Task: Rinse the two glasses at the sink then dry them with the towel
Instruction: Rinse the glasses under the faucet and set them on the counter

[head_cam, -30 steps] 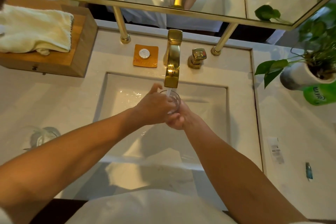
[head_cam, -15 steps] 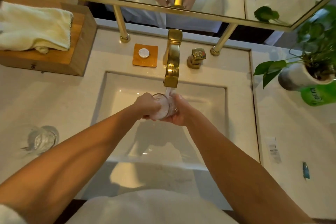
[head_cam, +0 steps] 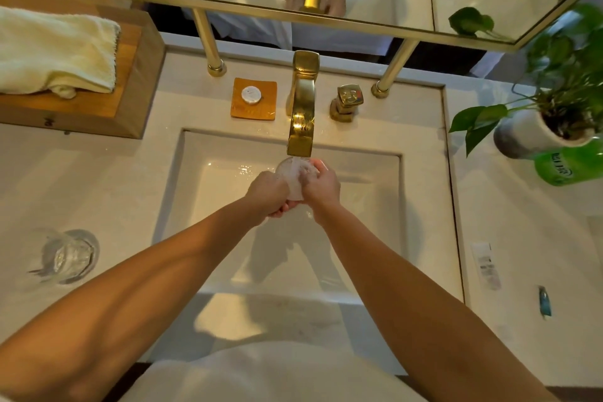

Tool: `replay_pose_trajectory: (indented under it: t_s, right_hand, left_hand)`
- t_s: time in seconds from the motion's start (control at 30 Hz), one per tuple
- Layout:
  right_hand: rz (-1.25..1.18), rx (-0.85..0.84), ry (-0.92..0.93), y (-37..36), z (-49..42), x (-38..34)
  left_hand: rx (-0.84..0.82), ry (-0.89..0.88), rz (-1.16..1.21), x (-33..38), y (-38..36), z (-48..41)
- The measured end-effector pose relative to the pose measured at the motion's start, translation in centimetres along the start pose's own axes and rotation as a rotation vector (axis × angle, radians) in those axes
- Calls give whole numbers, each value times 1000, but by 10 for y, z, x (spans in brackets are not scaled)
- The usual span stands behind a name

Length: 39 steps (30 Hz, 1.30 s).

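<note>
A clear glass (head_cam: 293, 178) is under the gold faucet (head_cam: 301, 121), over the white sink basin (head_cam: 202, 206), with water running onto it. My left hand (head_cam: 266, 192) grips its left side and my right hand (head_cam: 321, 186) grips its right side, fingers curled over the rim. The lower part of the glass is hidden by my hands. A second clear glass (head_cam: 67, 254) stands on the counter at the left. A cream towel (head_cam: 55, 52) lies folded on a wooden box (head_cam: 130, 88) at the back left.
A gold tap handle (head_cam: 347, 101) stands right of the faucet and an orange soap dish (head_cam: 254, 98) left of it. A potted plant (head_cam: 551, 114) and green bottle (head_cam: 567, 166) stand at the right. A small tube (head_cam: 486, 266) lies on the right counter. Mirror posts rise behind.
My left hand has slid off the top of the glass to its left side. The glass has tilted and its upper part now shows under the running water.
</note>
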State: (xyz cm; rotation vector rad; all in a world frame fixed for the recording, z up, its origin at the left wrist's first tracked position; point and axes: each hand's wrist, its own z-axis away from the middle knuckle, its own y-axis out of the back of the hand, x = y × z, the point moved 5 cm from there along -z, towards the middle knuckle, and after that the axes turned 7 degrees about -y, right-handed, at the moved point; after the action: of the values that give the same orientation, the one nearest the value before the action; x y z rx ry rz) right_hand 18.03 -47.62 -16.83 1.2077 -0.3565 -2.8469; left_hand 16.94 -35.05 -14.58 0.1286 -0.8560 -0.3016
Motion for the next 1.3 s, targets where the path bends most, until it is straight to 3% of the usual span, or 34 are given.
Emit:
replay_pose_trajectory:
  t_s: [0.2, 0.3, 0.4, 0.57, 0.63, 0.7, 0.77, 0.83, 0.93, 1.0, 1.07, 1.13, 1.2, 1.3]
  right_hand:
    - [-137, -155, -226, 5, -8, -3]
    - [4, -290, -231, 3, 0, -11]
    - [123, -350, -244, 1, 3, -13]
    - [-176, -423, -319, -7, 13, -17]
    - [-232, -254, -253, -9, 11, -20]
    - [-83, -55, -106, -6, 9, -25]
    - [83, -55, 23, -4, 6, -32]
    - [193, -211, 30, -3, 5, -37]
    - [211, -473, 37, -5, 9, -47]
    - [159, -545, 64, -6, 10, -50]
    - [120, -555, 119, -7, 12, -52]
    - [132, -509, 142, -7, 15, -51]
    - [153, -378, 95, -5, 16, -46]
    - [195, -247, -1, -6, 13, -41]
  left_hand:
    - [-270, -383, -704, -3, 5, -3]
    - [-233, -671, -644, 10, 15, -3]
    - [-191, -774, -628, 26, 14, -8]
    - [-83, -416, -666, 20, 14, -17]
    - [12, -382, -699, 24, 6, -16]
    - [32, -364, -713, 31, -2, -13]
    - [-93, -275, -570, 30, -1, -14]
    - [-331, -165, -289, 26, 2, -14]
    - [-617, 24, 16, 17, 8, -7]
    - [-666, 157, 213, 9, 9, -7]
    - [-651, 178, 327, 3, 9, -10]
    - [-595, 121, 277, -1, 5, -14]
    - [-443, -62, 39, 2, 1, -17]
    - [-17, -483, -556, 15, -3, -13]
